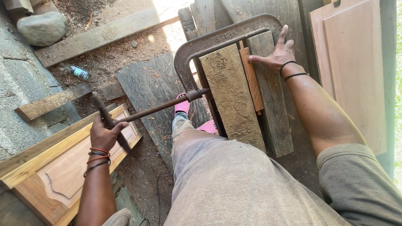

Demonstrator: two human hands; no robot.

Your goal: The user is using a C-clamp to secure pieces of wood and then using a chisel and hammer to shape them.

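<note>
A big rusty C-clamp (217, 46) arches over a stack of planks between the two hands, its iron frame curving from the far side of the wood down to a long threaded screw (161, 107) that slants toward the left hand. The left hand (105, 134) is closed around the clamp's crossbar handle (109, 123) at the near end of that screw, wrist cocked, forearm reaching forward with red and black bands on the wrist. The right hand (276, 54) lies flat with fingers spread wide, holding nothing, its palm pressing on the grey plank (271, 96) at the far end of the stack and its fingertips against the clamp's frame; two dark bands circle that wrist. Just left of that hand, a thin reddish strip (253, 81) sits squeezed between the grey plank and a wider sawdust-covered board (231, 92). The person's knee in grey trousers (234, 184) rises between the hands, with a pink sandal (182, 104) just beyond it under the screw. Below the left hand lies a pale panelled cabinet door (71, 167) on the ground; past it are loose timbers, a plastic bottle (76, 71) and a rounded stone (42, 27). To the right of the right hand lean smooth reddish boards (356, 62).
</note>
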